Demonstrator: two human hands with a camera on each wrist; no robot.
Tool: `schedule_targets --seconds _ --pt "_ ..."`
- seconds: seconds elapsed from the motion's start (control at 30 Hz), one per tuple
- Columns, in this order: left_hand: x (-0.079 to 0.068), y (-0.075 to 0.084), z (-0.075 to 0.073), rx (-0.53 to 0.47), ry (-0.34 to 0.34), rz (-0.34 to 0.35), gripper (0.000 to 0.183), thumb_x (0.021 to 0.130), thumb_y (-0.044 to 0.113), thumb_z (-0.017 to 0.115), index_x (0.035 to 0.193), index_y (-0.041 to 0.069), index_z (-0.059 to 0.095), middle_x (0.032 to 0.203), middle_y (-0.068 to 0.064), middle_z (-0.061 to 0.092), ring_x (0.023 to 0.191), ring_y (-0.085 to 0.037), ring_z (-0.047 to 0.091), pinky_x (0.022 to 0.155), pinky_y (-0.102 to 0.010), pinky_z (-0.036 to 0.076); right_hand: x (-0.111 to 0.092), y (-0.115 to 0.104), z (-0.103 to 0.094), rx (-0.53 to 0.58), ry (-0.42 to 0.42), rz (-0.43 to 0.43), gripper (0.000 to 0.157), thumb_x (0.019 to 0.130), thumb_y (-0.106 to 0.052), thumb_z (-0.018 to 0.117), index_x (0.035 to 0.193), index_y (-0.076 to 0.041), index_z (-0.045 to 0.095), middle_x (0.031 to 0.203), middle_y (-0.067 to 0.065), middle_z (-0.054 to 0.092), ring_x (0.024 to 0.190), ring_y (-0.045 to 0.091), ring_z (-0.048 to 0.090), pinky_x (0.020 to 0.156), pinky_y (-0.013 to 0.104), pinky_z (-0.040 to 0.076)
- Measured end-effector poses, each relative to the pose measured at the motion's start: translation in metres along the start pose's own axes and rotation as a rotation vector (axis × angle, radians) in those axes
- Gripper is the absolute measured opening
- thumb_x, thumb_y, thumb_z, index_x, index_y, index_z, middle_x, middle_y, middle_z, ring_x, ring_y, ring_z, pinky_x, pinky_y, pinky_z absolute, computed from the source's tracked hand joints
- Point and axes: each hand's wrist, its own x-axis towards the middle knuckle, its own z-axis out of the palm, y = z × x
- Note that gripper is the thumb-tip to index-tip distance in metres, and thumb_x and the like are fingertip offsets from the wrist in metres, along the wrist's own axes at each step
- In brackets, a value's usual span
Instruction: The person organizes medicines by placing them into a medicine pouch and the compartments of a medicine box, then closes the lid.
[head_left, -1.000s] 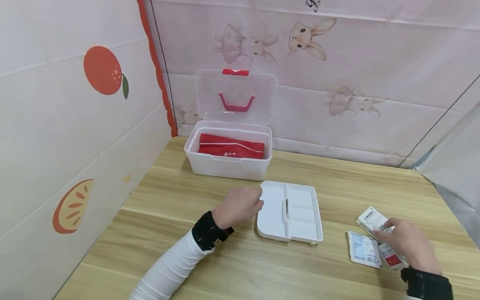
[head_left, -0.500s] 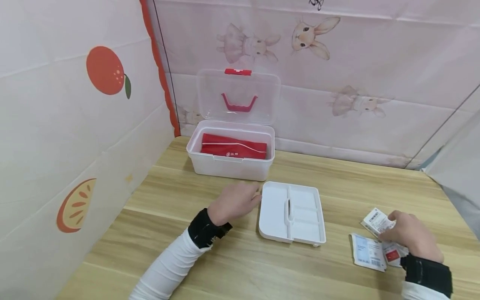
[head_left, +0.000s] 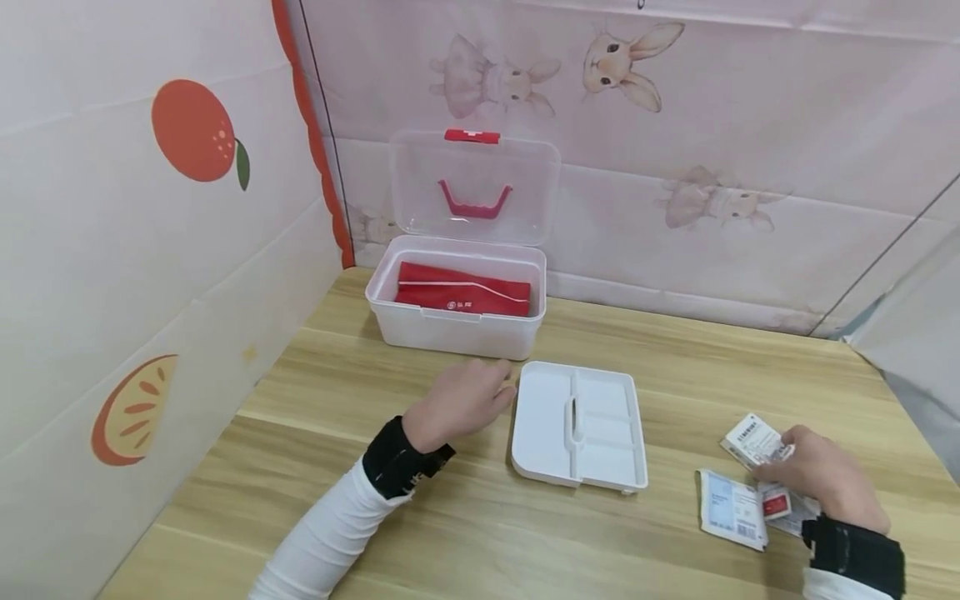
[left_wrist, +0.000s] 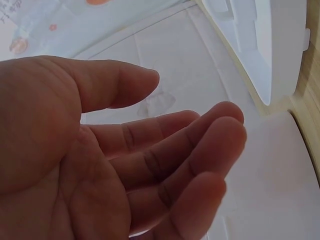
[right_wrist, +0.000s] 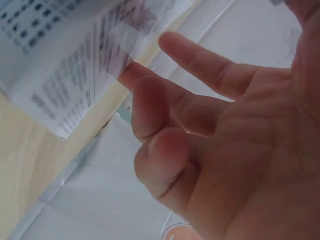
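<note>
My left hand (head_left: 457, 403) hovers beside the left edge of a white divided tray (head_left: 543, 425). In the left wrist view its fingers are loosely bent, with nothing between them and the thumb. My right hand (head_left: 825, 479) is over a few small packets at the right. A white barcoded packet (head_left: 752, 439) lies at its fingertips, and a packet with a red label (head_left: 776, 503) is partly under the hand. In the right wrist view, a clear printed packet (right_wrist: 75, 70) overlaps one fingertip; whether it is gripped is hidden. A blue-and-white sachet (head_left: 731, 508) lies alongside.
An open first-aid box (head_left: 453, 329) stands behind the tray, its clear lid (head_left: 476, 187) raised against the printed back wall. A folded red cloth item (head_left: 461, 290) lies inside it. White sheeting walls (head_left: 60, 292) border the wooden table (head_left: 600, 550).
My left hand has drawn slightly back left from the tray, its fingers loosening. My right hand stays over the packets; the red-labelled one has shifted and turned, closer to the sachet.
</note>
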Motion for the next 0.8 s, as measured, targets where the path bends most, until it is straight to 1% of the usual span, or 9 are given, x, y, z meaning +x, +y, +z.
schedule_targets --seconds 0.07,0.17,0.3,0.37,0.5,0.6,0.7,0.73,0.8 --pt "-0.001 0.000 -0.001 0.005 0.007 0.004 0.016 0.098 0.023 0.062 0.088 0.012 0.059 0.061 0.003 0.043 0.056 -0.012 0.044 0.048 -0.023 0.031 0.002 -0.002 0.001 0.014 -0.006 0.021 0.094 0.079 -0.042 0.080 0.133 0.017 0.031 0.107 0.037 0.053 0.086 0.038 0.055 0.068 0.043 0.047" --pt "-0.002 0.000 -0.002 0.006 0.019 0.008 0.015 0.098 0.023 0.062 0.089 0.012 0.059 0.061 0.003 0.043 0.056 -0.012 0.045 0.048 -0.023 0.032 0.004 -0.006 0.002 0.022 0.008 0.036 0.103 0.079 -0.043 0.079 0.140 0.017 0.022 0.117 0.043 0.047 0.092 0.043 0.054 0.073 0.052 0.048" --pt "-0.002 0.001 -0.003 0.004 0.027 0.022 0.014 0.098 0.024 0.062 0.092 0.011 0.060 0.061 0.004 0.043 0.056 -0.012 0.045 0.048 -0.024 0.032 0.003 -0.009 0.000 0.034 0.073 0.022 0.107 0.081 -0.046 0.076 0.141 0.021 0.019 0.123 0.048 0.039 0.099 0.050 0.051 0.078 0.060 0.047" --pt "-0.002 0.002 -0.004 0.005 0.027 0.028 0.014 0.098 0.024 0.062 0.093 0.011 0.060 0.061 0.004 0.043 0.056 -0.012 0.045 0.047 -0.024 0.031 0.000 -0.011 -0.001 0.049 0.136 0.017 0.105 0.084 -0.048 0.074 0.141 0.022 0.020 0.123 0.049 0.038 0.099 0.051 0.051 0.076 0.058 0.048" --pt "-0.002 0.002 -0.004 0.005 0.024 0.032 0.014 0.098 0.023 0.063 0.093 0.011 0.060 0.060 0.003 0.042 0.055 -0.012 0.044 0.047 -0.023 0.030 -0.005 -0.016 -0.003 0.083 0.313 0.021 0.100 0.089 -0.050 0.068 0.142 0.022 0.023 0.119 0.048 0.040 0.093 0.050 0.053 0.065 0.048 0.049" --pt "-0.003 0.002 -0.004 0.004 0.028 0.035 0.014 0.098 0.023 0.063 0.093 0.010 0.060 0.060 0.003 0.042 0.055 -0.012 0.043 0.048 -0.023 0.030 -0.009 -0.023 -0.004 0.132 0.426 -0.007 0.100 0.091 -0.052 0.064 0.143 0.022 0.021 0.121 0.049 0.040 0.096 0.053 0.052 0.064 0.050 0.048" --pt "-0.003 0.002 -0.004 0.016 0.033 0.037 0.015 0.098 0.024 0.063 0.094 0.010 0.061 0.060 0.004 0.042 0.055 -0.011 0.044 0.048 -0.023 0.030 -0.013 -0.029 -0.006 0.218 0.473 -0.066 0.099 0.094 -0.053 0.060 0.147 0.019 0.017 0.131 0.049 0.036 0.107 0.059 0.048 0.068 0.054 0.049" --pt "-0.003 0.002 -0.004 0.017 0.033 0.036 0.015 0.099 0.024 0.062 0.094 0.010 0.061 0.060 0.004 0.042 0.055 -0.011 0.044 0.048 -0.023 0.030 -0.014 -0.032 -0.007 0.252 0.485 -0.092 0.096 0.095 -0.052 0.059 0.149 0.016 0.016 0.134 0.049 0.034 0.107 0.058 0.049 0.067 0.052 0.050" --pt "-0.004 0.002 -0.004 0.018 0.033 0.035 0.015 0.099 0.025 0.062 0.095 0.010 0.061 0.060 0.004 0.042 0.056 -0.011 0.044 0.048 -0.023 0.030 -0.017 -0.037 -0.007 0.323 0.504 -0.134 0.092 0.096 -0.049 0.058 0.152 0.011 0.014 0.139 0.047 0.032 0.106 0.056 0.051 0.063 0.043 0.052"
